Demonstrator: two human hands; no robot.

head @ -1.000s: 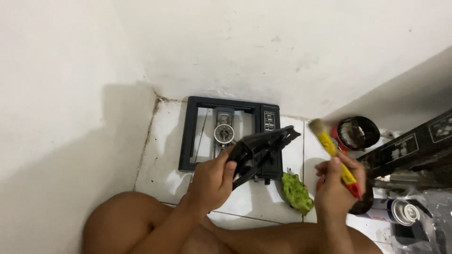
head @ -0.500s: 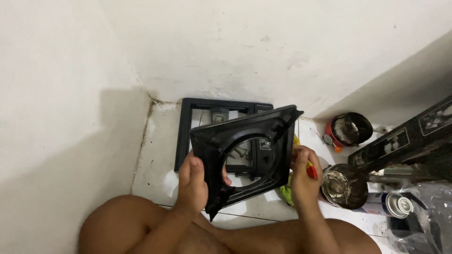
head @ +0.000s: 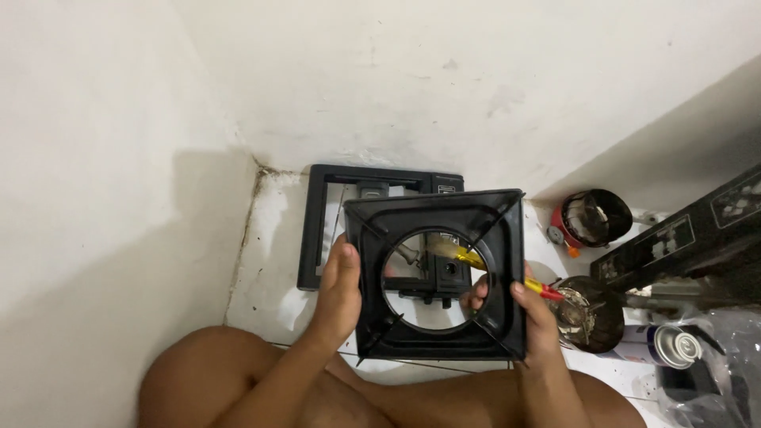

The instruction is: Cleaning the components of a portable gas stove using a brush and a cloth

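Both hands hold a square black stove top panel with a round burner opening, tilted up over the black stove body that lies on the white tiled floor in the corner. The left hand clamps the panel's left edge, thumb on the face and fingers behind. The right hand grips the right edge while also pinching a yellow brush with a red handle, whose tip shows through the opening; how firmly is hard to say. To the right of the stove body sit a round red-and-black burner part, a darker round part and a spray can. The doubled grip looks risky: the brush could slip, or the panel could tip from the right hand onto the stove body.
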